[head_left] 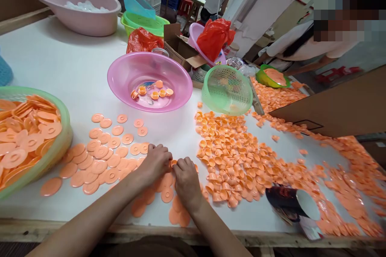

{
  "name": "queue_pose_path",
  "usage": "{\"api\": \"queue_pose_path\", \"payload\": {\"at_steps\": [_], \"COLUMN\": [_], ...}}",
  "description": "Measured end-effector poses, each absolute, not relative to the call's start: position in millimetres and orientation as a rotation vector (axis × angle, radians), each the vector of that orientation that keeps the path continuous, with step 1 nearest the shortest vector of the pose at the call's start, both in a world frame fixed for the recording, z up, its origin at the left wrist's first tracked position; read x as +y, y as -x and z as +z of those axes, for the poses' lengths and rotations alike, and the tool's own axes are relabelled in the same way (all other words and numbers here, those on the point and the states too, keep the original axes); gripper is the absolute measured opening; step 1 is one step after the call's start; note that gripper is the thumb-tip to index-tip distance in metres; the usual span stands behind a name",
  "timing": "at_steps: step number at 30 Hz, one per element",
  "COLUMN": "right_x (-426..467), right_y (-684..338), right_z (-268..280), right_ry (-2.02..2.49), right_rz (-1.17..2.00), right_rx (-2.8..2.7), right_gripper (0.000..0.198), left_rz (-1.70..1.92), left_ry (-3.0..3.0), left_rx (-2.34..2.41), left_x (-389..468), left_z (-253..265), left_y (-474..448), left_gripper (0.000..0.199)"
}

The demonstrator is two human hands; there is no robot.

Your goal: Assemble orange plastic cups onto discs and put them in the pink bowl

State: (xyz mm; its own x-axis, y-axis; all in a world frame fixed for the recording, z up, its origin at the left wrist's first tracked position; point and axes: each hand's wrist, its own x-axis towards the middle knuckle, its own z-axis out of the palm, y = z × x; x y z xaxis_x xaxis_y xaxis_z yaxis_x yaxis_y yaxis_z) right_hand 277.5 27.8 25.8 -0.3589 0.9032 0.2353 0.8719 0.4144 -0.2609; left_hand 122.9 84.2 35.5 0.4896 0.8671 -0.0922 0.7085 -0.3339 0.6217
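Note:
My left hand (157, 162) and my right hand (187, 180) come together over the table, fingers closed in a pinch. Between their fingertips shows a small orange plastic cup (174, 163), mostly hidden by the fingers. Flat orange plastic discs (99, 166), saucer-like with a raised ring, lie spread under and left of my left hand. A large heap of small orange cups (232, 160) lies right of my right hand. Ahead, a pink basin (120, 82) holds several orange cup-shaped pieces.
A green basket (64, 128) full of orange discs stands at left. Behind are a green strainer basket (227, 106), a cardboard box (177, 48), red bags (215, 36) and a pale pink tub (81, 20). A dark paper cup (285, 200) lies at right. People (301, 44) work beyond.

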Motion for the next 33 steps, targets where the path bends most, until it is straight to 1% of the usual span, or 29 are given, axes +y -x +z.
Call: {"api": "queue_pose_path", "payload": {"at_steps": [4, 9, 15, 18, 20, 22, 23, 26, 29, 30, 31, 33], "right_x": [26.1, 20.3, 10.7, 13.7, 20.5, 33.1, 41.9, 72.8, 96.4, 100.9, 104.0, 107.6], "right_y": [-276.3, -275.3, -266.4, -268.5, -279.0, -298.2, -310.0, -345.0, -367.3, -371.2, -373.8, -376.1], "right_z": [23.3, 14.8, 0.3, 13.9, 28.3, 40.4, 44.2, 45.3, 36.5, 33.1, 29.9, 25.2], "right_ry": [1.469, 1.476, 1.58, 1.558, 1.496, 1.47, 1.502, 1.735, 1.929, 1.951, 1.956, 1.942], "right_rz": [0.045, -0.018, -0.135, -0.039, 0.14, 0.296, 0.307, 0.121, -0.001, -0.021, -0.04, -0.086], "right_rx": [-2.336, -2.275, -2.132, -2.141, -2.125, -2.002, -1.901, -1.763, -1.886, -1.933, -1.971, -2.024], "right_gripper": [0.025, 0.032, 0.03, 0.029, 0.024, 0.016, 0.015, 0.017, 0.018, 0.017, 0.016, 0.019], "left_rz": [0.326, 0.317, 0.49, 0.509, 0.55, 0.672, 0.767, 1.132, 1.44, 1.429, 1.33, 0.933], "left_ry": [-2.032, -1.968, -2.134, -2.143, -2.103, -2.077, -2.073, -2.012, -1.803, -1.78, -1.79, -1.854], "left_rx": [1.221, 1.31, 1.292, 1.323, 1.337, 1.344, 1.35, 1.441, 1.649, 1.68, 1.684, 1.635], "left_x": [93.3, 95.0, 75.5, 67.7, 72.5, 92.0, 107.2, 161.5, 195.0, 196.5, 193.3, 178.0], "left_z": [44.9, 35.0, 21.8, 24.3, 30.4, 45.9, 58.8, 115.6, 168.3, 176.6, 178.1, 161.0], "left_y": [-125.1, -139.5, -141.8, -141.9, -141.8, -137.9, -133.3, -107.0, -72.6, -62.4, -53.3, -39.2], "left_gripper": [0.02, 0.016, 0.016, 0.016, 0.018, 0.02, 0.02, 0.017, 0.016, 0.015, 0.015, 0.016]}}
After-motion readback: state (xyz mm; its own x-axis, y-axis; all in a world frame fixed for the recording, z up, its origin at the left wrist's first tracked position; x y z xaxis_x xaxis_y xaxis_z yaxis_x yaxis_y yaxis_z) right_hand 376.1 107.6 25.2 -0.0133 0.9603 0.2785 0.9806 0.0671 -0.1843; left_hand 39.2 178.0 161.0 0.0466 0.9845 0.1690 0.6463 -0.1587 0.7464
